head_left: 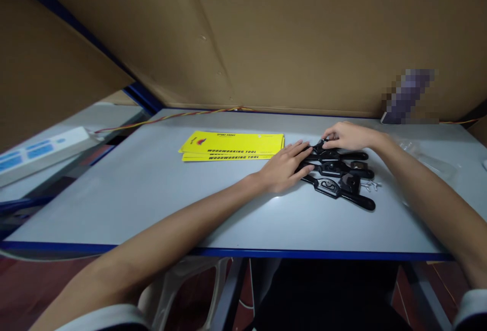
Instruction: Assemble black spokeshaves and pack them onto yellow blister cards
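Note:
Several black spokeshaves (pixel 327 186) lie side by side on the table, their handles pointing left and right. My left hand (pixel 286 167) rests with fingers spread over their left handles and touches the edge of the yellow cards (pixel 236 144). At the far spokeshave (pixel 329 155), my right hand (pixel 346 136) is closed, thumb and fingers pinched on its middle; the exact part between the fingertips is hidden. Beside the nearer spokeshaves lie a dark cap piece (pixel 350 184), another small metal piece (pixel 359 165) and silvery wing-shaped screws (pixel 371 185).
Clear plastic packaging (pixel 429 161) lies under and behind my right forearm. A white power strip (pixel 43 153) is at the left. A cardboard wall (pixel 285 41) rises behind the table, with a yellow-red cable (pixel 178 115) along its foot. A blurred purple item (pixel 409 97) leans there.

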`<state>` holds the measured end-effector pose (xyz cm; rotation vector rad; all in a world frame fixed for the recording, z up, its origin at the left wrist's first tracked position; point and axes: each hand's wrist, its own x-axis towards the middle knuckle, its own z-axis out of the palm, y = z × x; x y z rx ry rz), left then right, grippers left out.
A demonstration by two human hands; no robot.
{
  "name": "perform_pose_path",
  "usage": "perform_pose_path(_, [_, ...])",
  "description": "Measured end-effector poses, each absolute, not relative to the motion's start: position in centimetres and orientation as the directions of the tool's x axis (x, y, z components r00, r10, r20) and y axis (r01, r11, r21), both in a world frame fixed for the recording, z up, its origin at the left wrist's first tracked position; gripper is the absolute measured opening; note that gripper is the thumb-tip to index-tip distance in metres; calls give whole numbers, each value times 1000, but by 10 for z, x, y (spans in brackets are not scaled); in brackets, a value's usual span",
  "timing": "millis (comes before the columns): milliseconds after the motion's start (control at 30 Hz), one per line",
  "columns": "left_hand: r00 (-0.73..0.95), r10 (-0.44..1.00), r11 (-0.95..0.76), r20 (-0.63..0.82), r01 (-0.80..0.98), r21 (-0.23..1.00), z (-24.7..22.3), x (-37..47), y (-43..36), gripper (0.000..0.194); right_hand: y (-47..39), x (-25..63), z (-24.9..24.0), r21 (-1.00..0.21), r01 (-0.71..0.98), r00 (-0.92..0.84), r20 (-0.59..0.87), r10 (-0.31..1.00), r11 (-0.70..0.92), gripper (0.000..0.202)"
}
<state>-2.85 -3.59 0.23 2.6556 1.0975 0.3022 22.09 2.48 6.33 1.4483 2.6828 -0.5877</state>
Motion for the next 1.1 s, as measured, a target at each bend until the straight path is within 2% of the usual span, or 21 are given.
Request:
perform_pose_path(67, [696, 712, -686, 95, 660, 306, 2, -29, -36, 77, 18, 221, 63, -258, 817, -559, -128, 819, 516, 34])
perform_pose_path(167, [698, 708, -691, 108, 653, 310, 1, -29, -36, 76, 7, 220, 57, -116, 822, -561, 2, 828, 557, 26])
perform_pose_path(233, [697, 709, -690, 109, 654, 310, 1, -29, -36, 75, 4, 220, 51, -93, 785, -609, 59, 791, 612, 27])
perform_pose_path(333, [693, 714, -684, 99, 661, 309, 1, -28, -36, 75, 8, 224, 43, -195, 696, -687, 97, 720, 691, 30])
perform_pose_path(467, [693, 712, -689, 115, 657, 307, 0, -29, -35, 75, 17, 228, 38, -324, 645, -704, 99, 703, 692, 15])
perform_pose_path(667, [717, 683, -721, 140, 629, 292, -3, -30, -33, 71, 9, 222, 33, -354, 596, -606, 389, 693, 720, 17])
perform_pose_path(767, [715, 688, -715, 125, 639, 282, -2, -30, -34, 73, 2, 222, 38, -392, 601, -521, 468, 714, 696, 12])
perform_pose_path(933, [709, 693, -713, 133, 646, 273, -3, -30, -34, 73, -12, 233, 48, -513, 623, -439, 395, 807, 590, 11])
perform_pose_path(1100, [707, 693, -714, 141, 645, 273, -3, -30, -33, 72, -26, 247, 45, -472, 678, -430, 366, 825, 563, 16])
